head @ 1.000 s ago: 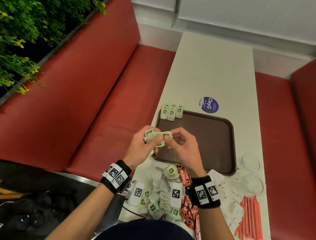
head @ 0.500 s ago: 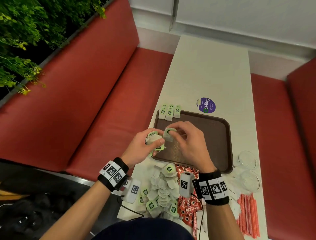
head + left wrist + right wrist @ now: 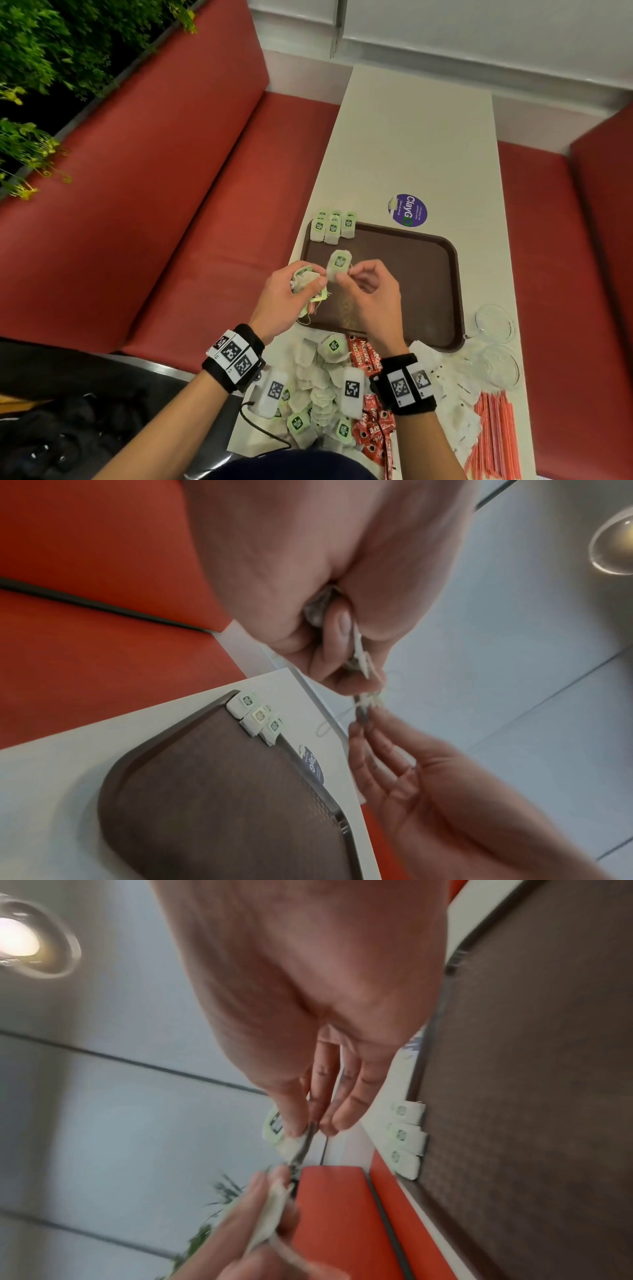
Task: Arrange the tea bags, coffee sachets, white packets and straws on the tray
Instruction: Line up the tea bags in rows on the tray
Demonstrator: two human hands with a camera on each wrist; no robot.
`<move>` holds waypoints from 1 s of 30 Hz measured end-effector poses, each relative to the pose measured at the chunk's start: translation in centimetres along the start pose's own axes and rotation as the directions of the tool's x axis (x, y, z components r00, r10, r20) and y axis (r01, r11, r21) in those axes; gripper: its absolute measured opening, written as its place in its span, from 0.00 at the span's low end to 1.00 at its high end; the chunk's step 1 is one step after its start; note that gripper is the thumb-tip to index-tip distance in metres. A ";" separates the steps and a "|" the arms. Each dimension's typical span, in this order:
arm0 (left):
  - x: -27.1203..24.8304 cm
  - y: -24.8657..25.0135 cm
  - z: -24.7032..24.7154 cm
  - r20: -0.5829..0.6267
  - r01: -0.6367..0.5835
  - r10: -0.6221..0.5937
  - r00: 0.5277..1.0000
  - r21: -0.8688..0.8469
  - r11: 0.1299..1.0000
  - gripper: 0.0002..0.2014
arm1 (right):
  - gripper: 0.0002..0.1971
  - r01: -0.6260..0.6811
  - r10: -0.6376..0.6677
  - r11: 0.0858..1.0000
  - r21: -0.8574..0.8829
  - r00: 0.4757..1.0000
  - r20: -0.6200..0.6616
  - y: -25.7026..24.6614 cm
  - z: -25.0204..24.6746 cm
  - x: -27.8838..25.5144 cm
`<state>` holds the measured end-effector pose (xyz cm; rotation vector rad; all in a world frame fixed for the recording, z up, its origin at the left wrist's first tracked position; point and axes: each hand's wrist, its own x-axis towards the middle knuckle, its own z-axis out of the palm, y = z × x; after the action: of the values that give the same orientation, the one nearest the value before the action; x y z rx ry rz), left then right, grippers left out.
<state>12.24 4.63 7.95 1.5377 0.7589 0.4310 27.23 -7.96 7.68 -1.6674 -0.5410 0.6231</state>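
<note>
Above the brown tray's [image 3: 424,274] near left part, my left hand [image 3: 294,291] grips a bunch of tea bags [image 3: 305,281]. My right hand [image 3: 356,284] pinches a single tea bag [image 3: 339,263] by its lower edge, green tag up, held just right of the bunch. In the right wrist view that tea bag [image 3: 281,1131] shows between thumb and fingers. Several tea bags [image 3: 332,226] lie in a row at the tray's far left corner. Loose tea bags [image 3: 318,383], red coffee sachets [image 3: 370,363], white packets [image 3: 455,387] and orange straws [image 3: 493,438] lie on the table near me.
Two clear glass dishes [image 3: 495,323] sit right of the tray. A purple round sticker [image 3: 409,210] is on the white table [image 3: 411,137] beyond the tray. Red bench seats flank the table; plants stand at far left.
My right hand has drawn one tea bag out of the bunch in my left hand and raised it above the tray. The left hand keeps hold of the bunch.
</note>
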 end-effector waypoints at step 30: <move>1.5 -2.0 -3.4 -0.163 0.108 -0.115 0.980 -0.054 0.993 0.04 | 0.20 -0.106 0.083 0.814 -0.572 0.994 -0.066 11.7 3.9 18.8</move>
<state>10.56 8.04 6.16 1.4220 0.9543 0.4935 38.85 5.20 -6.40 -2.2885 -0.6646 0.5230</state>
